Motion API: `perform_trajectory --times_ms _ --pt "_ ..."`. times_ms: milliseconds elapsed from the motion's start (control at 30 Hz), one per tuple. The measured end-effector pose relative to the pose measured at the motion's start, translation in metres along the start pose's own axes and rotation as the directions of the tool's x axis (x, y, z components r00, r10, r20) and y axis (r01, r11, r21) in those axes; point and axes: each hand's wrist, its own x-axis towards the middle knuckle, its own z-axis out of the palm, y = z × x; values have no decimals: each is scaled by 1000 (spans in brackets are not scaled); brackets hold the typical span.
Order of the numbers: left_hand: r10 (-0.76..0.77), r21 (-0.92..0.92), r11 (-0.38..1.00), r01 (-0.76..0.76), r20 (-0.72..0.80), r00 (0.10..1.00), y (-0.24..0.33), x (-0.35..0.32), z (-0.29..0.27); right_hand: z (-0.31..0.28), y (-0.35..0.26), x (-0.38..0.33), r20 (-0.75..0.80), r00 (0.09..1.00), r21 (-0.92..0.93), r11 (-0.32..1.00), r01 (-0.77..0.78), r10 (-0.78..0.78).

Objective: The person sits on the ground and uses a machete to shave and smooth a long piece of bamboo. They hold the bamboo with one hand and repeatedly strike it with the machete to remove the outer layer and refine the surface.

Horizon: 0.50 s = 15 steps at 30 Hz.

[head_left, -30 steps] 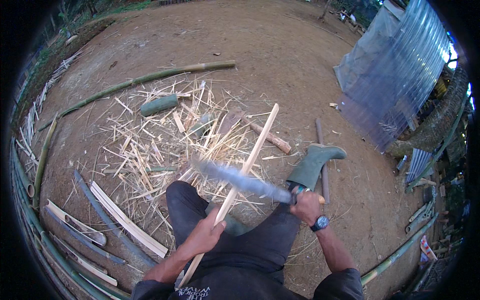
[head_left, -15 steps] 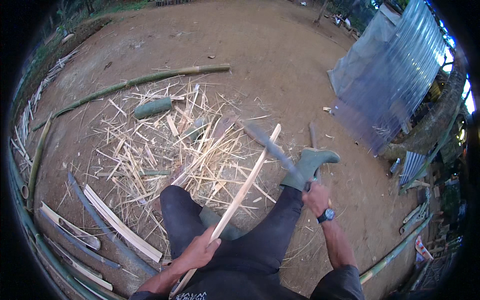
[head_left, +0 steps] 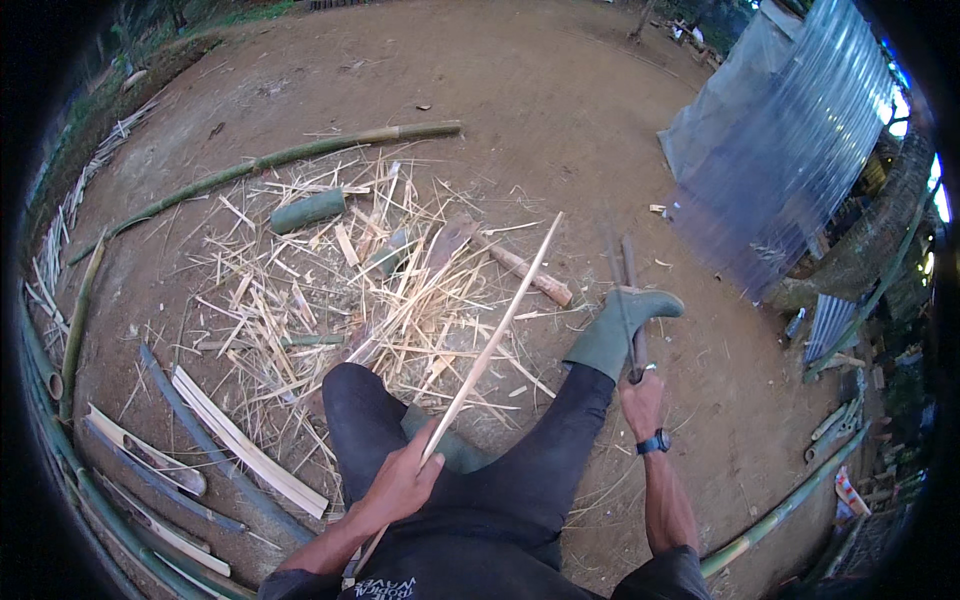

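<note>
My left hand (head_left: 402, 482) is closed around the lower part of a long, pale bamboo strip (head_left: 490, 345). The strip slants up and away to the right, its far end free in the air, while its near end runs down beside my left forearm. In my right hand (head_left: 643, 404), above the ground beside my right boot, is the handle of a long-bladed knife (head_left: 621, 305). Its blade points away from me, smeared by motion and apart from the strip. A green rubber boot (head_left: 610, 335) on my outstretched right leg lies behind the blade.
Pale bamboo shavings (head_left: 415, 310) litter the ground ahead, with a short green bamboo piece (head_left: 307, 211) among them. A wooden stick (head_left: 628, 262) lies by the boot. Split bamboo lengths (head_left: 245, 440) lie at left, a bamboo pole (head_left: 270, 162) farther off. Corrugated sheeting (head_left: 800, 150) stands at right.
The knife has swung away from the strip to the right, and my right hand has moved slightly right and down. The strip has turned, showing a narrower side, with its far end higher.
</note>
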Motion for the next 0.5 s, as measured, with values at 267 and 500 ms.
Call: perform_trajectory --times_ms 267,500 --pt "-6 52 999 9 -50 999 2 12 -4 4 -9 -50 350 781 -181 781 598 -517" --pt "33 -10 999 -33 -44 999 1 5 -4 12 4 -19 260 872 -188 864 467 -414"
